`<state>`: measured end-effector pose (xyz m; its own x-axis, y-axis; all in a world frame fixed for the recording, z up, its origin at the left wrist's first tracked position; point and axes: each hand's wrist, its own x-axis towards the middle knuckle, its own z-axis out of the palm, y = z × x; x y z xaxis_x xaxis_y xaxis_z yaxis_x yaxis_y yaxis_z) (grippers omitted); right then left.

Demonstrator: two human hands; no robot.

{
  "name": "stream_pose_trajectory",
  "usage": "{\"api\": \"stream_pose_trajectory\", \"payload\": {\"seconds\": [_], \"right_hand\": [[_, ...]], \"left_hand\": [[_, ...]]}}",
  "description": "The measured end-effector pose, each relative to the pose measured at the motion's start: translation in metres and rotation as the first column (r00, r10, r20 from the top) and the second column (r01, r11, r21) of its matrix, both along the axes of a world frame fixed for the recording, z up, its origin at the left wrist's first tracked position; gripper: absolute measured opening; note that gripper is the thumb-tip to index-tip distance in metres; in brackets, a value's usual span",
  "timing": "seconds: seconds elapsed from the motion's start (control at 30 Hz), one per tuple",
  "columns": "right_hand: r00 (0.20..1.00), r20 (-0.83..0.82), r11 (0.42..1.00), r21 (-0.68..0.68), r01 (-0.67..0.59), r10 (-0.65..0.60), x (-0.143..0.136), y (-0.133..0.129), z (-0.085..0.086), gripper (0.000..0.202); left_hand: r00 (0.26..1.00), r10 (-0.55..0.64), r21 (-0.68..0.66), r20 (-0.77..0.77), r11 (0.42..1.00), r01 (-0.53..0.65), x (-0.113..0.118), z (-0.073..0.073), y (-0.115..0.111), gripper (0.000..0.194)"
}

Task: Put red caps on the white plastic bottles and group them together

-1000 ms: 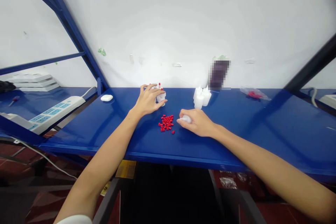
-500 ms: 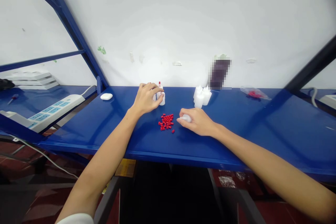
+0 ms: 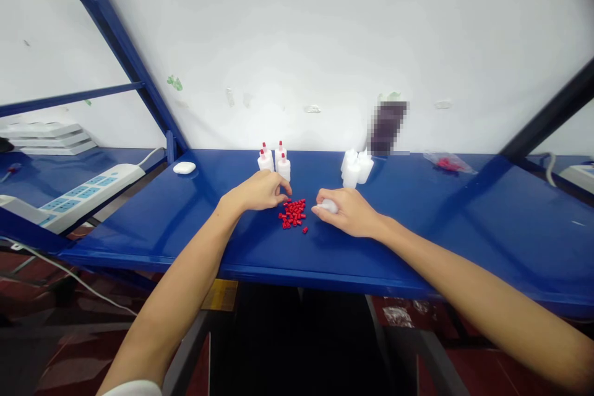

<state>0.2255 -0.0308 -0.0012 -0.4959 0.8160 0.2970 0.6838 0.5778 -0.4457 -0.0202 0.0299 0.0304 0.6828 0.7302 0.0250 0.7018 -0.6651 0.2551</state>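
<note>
My left hand (image 3: 265, 190) hovers at the upper left edge of a loose pile of small red caps (image 3: 293, 215), thumb and forefinger apart with nothing seen between them. Behind it stand several white squeeze bottles (image 3: 283, 168) with red tips, upright in a group. Wrapped around another white bottle (image 3: 330, 205) is my right hand (image 3: 349, 213), just right of the pile; most of that bottle is hidden by the fingers. Farther back, a cluster of white bottles (image 3: 351, 174) without red tips stands upright.
On the blue table (image 3: 417, 247) lie a white rounded case (image 3: 184, 167) at the back left and a clear bag of red pieces (image 3: 448, 164) at the back right. A pixelated dark object (image 3: 387, 128) is near the wall. At the left sits a power strip (image 3: 88, 193).
My left hand has come from the red-tipped bottles down toward the caps, uncovering that group. My right hand still holds its bottle in about the same place.
</note>
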Motion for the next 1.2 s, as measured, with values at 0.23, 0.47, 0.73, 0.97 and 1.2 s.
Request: {"api": "stream_pose_trajectory", "payload": {"seconds": [0.23, 0.47, 0.73, 0.97, 1.2], "right_hand": [[1.000, 0.007, 1.000, -0.008, 0.003, -0.003, 0.000, 0.001, 0.000, 0.031], [0.999, -0.040, 1.000, -0.021, 0.019, -0.020, -0.001, 0.002, -0.002, 0.033], [0.771, -0.630, 0.927, -0.337, -0.163, -0.093, 0.001, 0.017, -0.014, 0.056], [0.757, -0.647, 0.949, -0.288, -0.131, -0.092, -0.004, 0.013, -0.013, 0.066], [0.723, -0.688, 0.931, -0.301, -0.206, -0.063, -0.004, 0.013, -0.010, 0.061]], "left_hand": [[1.000, -0.028, -0.052, -0.008, 0.998, 0.028, 0.005, -0.003, 0.001, 0.027], [0.989, -0.031, -0.007, 0.142, 0.999, 0.032, 0.010, -0.010, 0.001, 0.018], [0.544, 0.140, -0.336, 0.827, 0.900, 0.279, 0.057, -0.021, -0.028, 0.033], [0.467, 0.189, -0.398, 0.864, 0.825, 0.402, 0.073, -0.032, -0.031, 0.034], [0.421, 0.227, -0.422, 0.878, 0.782, 0.458, 0.076, -0.037, -0.030, 0.042]]}}
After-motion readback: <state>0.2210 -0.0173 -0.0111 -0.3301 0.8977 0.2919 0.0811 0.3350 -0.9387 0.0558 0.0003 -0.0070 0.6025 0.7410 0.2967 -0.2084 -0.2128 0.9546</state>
